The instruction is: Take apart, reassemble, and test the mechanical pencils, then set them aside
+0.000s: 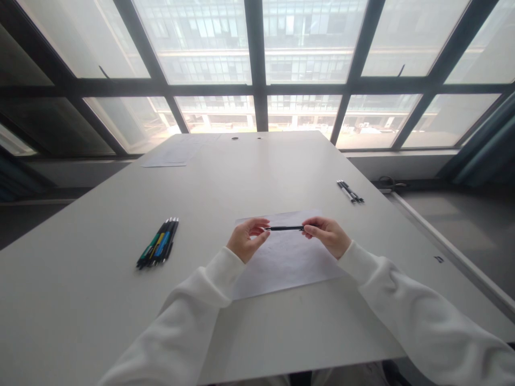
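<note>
Far left of the worktop (80, 305): a bundle of pens (157, 244), dark bodies with green, yellow and blue sections, lying side by side. Beyond it, near the far edge, pale paper (167, 156); any print is washed out from here.

Middle: left hand (248, 240), thumb and fingers curled about one end of a black pen (285, 228). Cannot tell whether that grip really pinches. Pen level, above a white sheet (285, 268) (no legible writing on it).

Right hand (326, 235): grip closed on the pen's other end. Step in hand, I judge: two-handed handling of one pen; the next move calls for steady, matched fingers.

Farther right, a few more pens (350, 191), dark and pale. No brand or label readable anywhere.
</note>
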A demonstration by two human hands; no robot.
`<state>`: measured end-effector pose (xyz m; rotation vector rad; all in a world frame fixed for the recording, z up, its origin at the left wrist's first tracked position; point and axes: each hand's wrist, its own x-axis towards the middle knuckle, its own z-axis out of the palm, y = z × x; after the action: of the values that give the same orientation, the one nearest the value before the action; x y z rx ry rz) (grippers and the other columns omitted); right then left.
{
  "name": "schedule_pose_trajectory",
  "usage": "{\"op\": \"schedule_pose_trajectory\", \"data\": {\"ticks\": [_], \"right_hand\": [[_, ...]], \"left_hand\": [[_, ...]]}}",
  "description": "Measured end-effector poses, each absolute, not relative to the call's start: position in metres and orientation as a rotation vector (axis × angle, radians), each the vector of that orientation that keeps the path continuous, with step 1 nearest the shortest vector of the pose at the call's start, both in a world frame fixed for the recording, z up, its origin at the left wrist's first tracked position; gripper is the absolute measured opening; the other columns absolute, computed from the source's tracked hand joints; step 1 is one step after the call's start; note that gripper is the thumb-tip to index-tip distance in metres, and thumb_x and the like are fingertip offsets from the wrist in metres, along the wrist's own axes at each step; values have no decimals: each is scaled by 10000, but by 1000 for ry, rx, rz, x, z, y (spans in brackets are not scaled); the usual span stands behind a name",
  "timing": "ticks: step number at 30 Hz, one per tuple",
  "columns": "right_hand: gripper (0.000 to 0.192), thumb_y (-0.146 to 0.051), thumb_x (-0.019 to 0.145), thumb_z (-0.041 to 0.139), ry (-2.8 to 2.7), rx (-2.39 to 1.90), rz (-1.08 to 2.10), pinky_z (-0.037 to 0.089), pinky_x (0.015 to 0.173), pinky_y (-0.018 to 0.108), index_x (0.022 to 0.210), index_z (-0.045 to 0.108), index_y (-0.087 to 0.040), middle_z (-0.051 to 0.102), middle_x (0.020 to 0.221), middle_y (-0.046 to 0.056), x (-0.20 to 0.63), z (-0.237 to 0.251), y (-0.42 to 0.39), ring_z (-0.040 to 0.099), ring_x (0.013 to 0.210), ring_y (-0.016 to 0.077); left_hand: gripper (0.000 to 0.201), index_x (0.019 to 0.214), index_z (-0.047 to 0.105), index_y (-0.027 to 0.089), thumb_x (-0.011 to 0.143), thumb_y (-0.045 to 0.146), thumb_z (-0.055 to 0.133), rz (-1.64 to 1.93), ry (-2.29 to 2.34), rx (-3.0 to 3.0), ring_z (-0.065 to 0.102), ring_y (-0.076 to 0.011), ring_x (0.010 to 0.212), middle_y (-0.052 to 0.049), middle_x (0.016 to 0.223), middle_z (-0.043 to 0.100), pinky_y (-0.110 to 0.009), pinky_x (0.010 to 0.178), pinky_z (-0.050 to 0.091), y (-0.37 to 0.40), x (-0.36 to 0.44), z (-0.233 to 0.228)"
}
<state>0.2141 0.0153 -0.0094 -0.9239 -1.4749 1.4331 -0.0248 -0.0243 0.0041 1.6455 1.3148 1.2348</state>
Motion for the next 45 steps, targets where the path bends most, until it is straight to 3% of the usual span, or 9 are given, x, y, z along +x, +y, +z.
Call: {"op": "schedule_pose_trajectory", "data": {"ticks": [5,14,29,35,45], "right_hand": [[299,-392,677,660,-1488,-923,1425,444,608,293,825,632,-134,643,671,48,214,-11,16,548,608,134],[295,-389,682,655,-1499,-921,1421,442,605,292,827,631,-133,643,672,52,215,-11,16,543,602,132],[332,-429,656,663,-1499,-935,1412,450,606,301,812,636,-138,645,665,52,214,-11,16,551,600,138],[329,-418,670,655,-1508,-938,1410,451,608,302,827,630,-131,645,672,55,215,-11,16,550,606,139],[324,-418,677,650,-1508,-927,1412,453,606,298,827,629,-131,645,675,55,216,-11,17,552,607,138]], "left_hand": [[211,817,647,138,688,305,632,1220,1344,1648,625,-174,716,-71,770,677,-279,676,499,-24,-25,3],[291,913,626,137,681,313,645,1201,1311,1612,628,-184,785,-89,857,672,-292,709,501,-24,-25,2],[245,815,635,131,741,356,574,1147,1335,1625,636,-186,705,-87,757,686,-301,664,506,-25,-25,5],[285,901,620,139,670,304,647,1217,1317,1626,620,-174,751,-79,839,660,-292,698,503,-24,-26,4],[203,803,627,146,691,316,622,1217,1330,1660,612,-164,701,-55,745,658,-276,665,495,-23,-27,0]]}}
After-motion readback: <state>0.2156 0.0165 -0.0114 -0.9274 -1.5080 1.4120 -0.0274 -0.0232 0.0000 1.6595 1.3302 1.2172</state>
